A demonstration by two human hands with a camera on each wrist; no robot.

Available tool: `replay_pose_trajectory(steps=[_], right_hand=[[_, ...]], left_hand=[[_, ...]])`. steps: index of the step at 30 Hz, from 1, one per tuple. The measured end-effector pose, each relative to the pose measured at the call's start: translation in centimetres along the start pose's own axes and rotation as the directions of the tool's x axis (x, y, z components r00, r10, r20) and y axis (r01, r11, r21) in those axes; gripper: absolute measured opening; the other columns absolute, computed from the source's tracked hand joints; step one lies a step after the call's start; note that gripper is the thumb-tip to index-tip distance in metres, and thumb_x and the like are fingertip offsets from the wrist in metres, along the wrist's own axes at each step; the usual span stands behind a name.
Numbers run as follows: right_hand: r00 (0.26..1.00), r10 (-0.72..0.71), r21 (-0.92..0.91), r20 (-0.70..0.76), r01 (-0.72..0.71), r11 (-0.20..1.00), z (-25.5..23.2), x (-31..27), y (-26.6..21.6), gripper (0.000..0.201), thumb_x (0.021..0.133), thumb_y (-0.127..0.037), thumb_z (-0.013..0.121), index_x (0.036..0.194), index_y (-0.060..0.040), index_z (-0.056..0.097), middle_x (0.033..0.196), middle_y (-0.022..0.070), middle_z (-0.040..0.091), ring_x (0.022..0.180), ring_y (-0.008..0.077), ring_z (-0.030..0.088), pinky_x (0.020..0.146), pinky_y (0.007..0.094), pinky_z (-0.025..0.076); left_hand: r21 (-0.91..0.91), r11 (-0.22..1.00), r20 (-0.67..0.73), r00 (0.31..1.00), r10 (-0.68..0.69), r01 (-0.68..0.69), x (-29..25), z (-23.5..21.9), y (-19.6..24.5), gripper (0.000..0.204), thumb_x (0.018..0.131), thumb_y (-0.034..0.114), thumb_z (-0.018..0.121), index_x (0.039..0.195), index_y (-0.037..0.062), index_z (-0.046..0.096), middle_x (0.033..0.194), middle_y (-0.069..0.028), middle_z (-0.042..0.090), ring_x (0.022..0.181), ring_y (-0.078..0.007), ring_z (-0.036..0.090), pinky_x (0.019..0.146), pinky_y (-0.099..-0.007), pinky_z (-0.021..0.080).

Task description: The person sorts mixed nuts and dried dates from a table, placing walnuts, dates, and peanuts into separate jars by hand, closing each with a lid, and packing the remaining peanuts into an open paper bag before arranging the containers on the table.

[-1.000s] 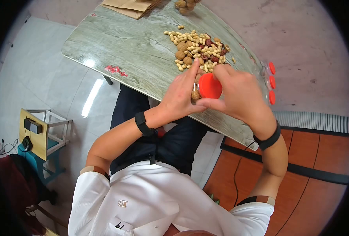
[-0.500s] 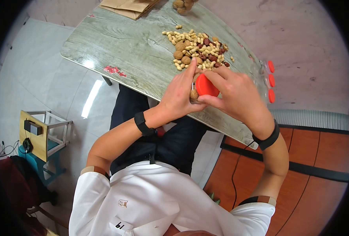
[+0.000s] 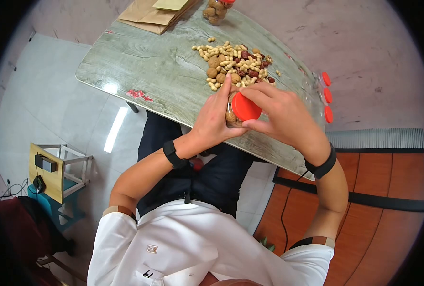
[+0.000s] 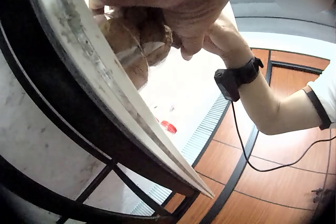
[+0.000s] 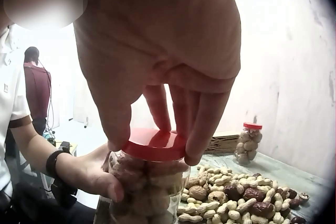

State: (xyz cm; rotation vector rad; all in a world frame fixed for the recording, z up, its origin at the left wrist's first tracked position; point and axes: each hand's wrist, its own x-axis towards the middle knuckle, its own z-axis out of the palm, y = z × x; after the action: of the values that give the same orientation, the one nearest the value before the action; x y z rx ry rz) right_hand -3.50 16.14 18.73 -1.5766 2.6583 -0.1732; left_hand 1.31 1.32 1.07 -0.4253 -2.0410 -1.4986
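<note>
A clear jar of walnuts stands upright near the table's edge, with a red lid on its mouth. My left hand holds the jar round its side, thumb and fingers spread about the wall. From above, my right hand grips the lid's rim; in the right wrist view its thumb and fingers reach down around the red lid. Just beyond the hands lies a loose pile of peanuts, walnuts and red dates.
At the table's far side stands another red-lidded jar of walnuts, beside folded brown paper bags. Three more jars with red lids are along the right edge. A person in dark red is in the background.
The head view has tilted a little, so the far jar's red lid now shows. My right hand's fingers have shifted around the lid's rim, while my left hand keeps holding the jar.
</note>
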Motion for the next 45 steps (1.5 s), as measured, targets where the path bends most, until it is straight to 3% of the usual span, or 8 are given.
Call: replay_pose_trajectory(steps=[6, 8, 14, 18, 20, 28, 30, 45], right_hand=[[0.994, 0.104, 0.159, -0.027, -0.098, 0.982, 0.1, -1.2, 0.1, 0.099, 0.069, -0.023, 0.092, 0.154, -0.0096, 0.043, 0.136, 0.0160, 0.062, 0.117, 0.0363, 0.065, 0.096, 0.0425, 0.055], [0.974, 0.223, 0.435, -0.036, -0.185, 0.881, 1.9, -2.2, 0.7, 0.116, 0.068, -0.021, 0.094, 0.162, -0.0073, 0.027, 0.145, 0.0193, 0.056, 0.128, 0.0360, 0.062, 0.104, 0.0428, 0.053], [0.902, 0.288, 0.608, -0.322, -0.037, 0.793, 5.8, -0.8, 0.8, 0.114, 0.069, -0.021, 0.095, 0.160, -0.0017, 0.028, 0.149, 0.0204, 0.054, 0.136, 0.0335, 0.056, 0.111, 0.0421, 0.048], [0.912, 0.270, 0.646, -0.310, -0.007, 0.763, 5.0, 1.1, 2.8, 0.107, 0.069, -0.020, 0.095, 0.155, -0.0011, 0.035, 0.146, 0.0185, 0.056, 0.134, 0.0289, 0.057, 0.112, 0.0399, 0.047], [0.899, 0.378, 0.799, -0.223, -0.053, 0.598, 3.3, 2.8, 3.5, 0.098, 0.070, -0.020, 0.094, 0.149, -0.0007, 0.040, 0.143, 0.0158, 0.058, 0.133, 0.0242, 0.058, 0.112, 0.0385, 0.047], [0.807, 0.422, 0.640, -0.412, -0.073, 0.765, 5.9, 13.6, 20.4, 0.101, 0.069, -0.034, 0.096, 0.143, 0.0056, 0.040, 0.136, 0.0203, 0.058, 0.125, 0.0297, 0.061, 0.107, 0.0406, 0.051], [0.754, 0.561, 0.597, -0.341, -0.287, 0.749, 6.8, 15.8, 22.4, 0.097, 0.072, -0.029, 0.096, 0.144, 0.0035, 0.040, 0.138, 0.0184, 0.057, 0.127, 0.0282, 0.059, 0.107, 0.0419, 0.051], [0.735, 0.631, 0.603, -0.248, -0.392, 0.694, 9.9, 19.0, 25.8, 0.106, 0.066, -0.040, 0.097, 0.140, 0.0113, 0.040, 0.136, 0.0254, 0.058, 0.126, 0.0327, 0.061, 0.105, 0.0410, 0.052]], left_hand=[[-0.112, 0.992, 0.008, 0.998, -0.065, 0.065, 0.3, -0.9, 1.0, 0.132, 0.066, 0.028, 0.097, 0.162, -0.0063, 0.013, 0.138, -0.0219, 0.059, 0.122, -0.0398, 0.062, 0.102, -0.0453, 0.051], [-0.339, 0.919, 0.043, 0.979, -0.202, 0.204, 1.0, -1.8, 2.5, 0.135, 0.068, 0.026, 0.098, 0.165, -0.0009, 0.008, 0.144, -0.0217, 0.055, 0.136, -0.0312, 0.055, 0.114, -0.0426, 0.044], [-0.370, 0.926, -0.022, 0.996, -0.092, 0.077, 3.8, -2.4, 3.5, 0.136, 0.068, 0.023, 0.099, 0.165, -0.0008, 0.006, 0.152, -0.0215, 0.046, 0.140, -0.0280, 0.050, 0.117, -0.0409, 0.041], [-0.373, 0.925, -0.064, 0.993, -0.100, 0.069, 5.7, -3.0, 3.1, 0.133, 0.071, 0.027, 0.096, 0.165, -0.0011, 0.005, 0.148, -0.0241, 0.051, 0.137, -0.0344, 0.053, 0.116, -0.0434, 0.041], [-0.229, 0.971, -0.134, 0.990, 0.035, -0.065, 6.1, -3.8, 2.5, 0.128, 0.076, 0.029, 0.092, 0.164, -0.0017, 0.005, 0.155, -0.0259, 0.043, 0.143, -0.0366, 0.045, 0.119, -0.0464, 0.035], [0.086, 0.995, -0.023, 0.998, 0.053, -0.051, 1.4, -6.2, -0.8, 0.112, 0.078, 0.015, 0.086, 0.163, -0.0012, 0.016, 0.149, -0.0256, 0.047, 0.138, -0.0414, 0.046, 0.116, -0.0507, 0.035], [0.108, 0.992, -0.047, 0.996, 0.076, -0.070, 0.7, -6.1, -1.7, 0.108, 0.077, 0.014, 0.087, 0.162, -0.0017, 0.021, 0.145, -0.0246, 0.051, 0.135, -0.0430, 0.047, 0.114, -0.0520, 0.037], [0.165, 0.985, 0.099, 0.995, 0.026, -0.042, 0.4, -5.9, -2.4, 0.090, 0.078, 0.012, 0.086, 0.154, -0.0004, 0.040, 0.127, -0.0191, 0.066, 0.126, -0.0405, 0.056, 0.107, -0.0483, 0.045]])
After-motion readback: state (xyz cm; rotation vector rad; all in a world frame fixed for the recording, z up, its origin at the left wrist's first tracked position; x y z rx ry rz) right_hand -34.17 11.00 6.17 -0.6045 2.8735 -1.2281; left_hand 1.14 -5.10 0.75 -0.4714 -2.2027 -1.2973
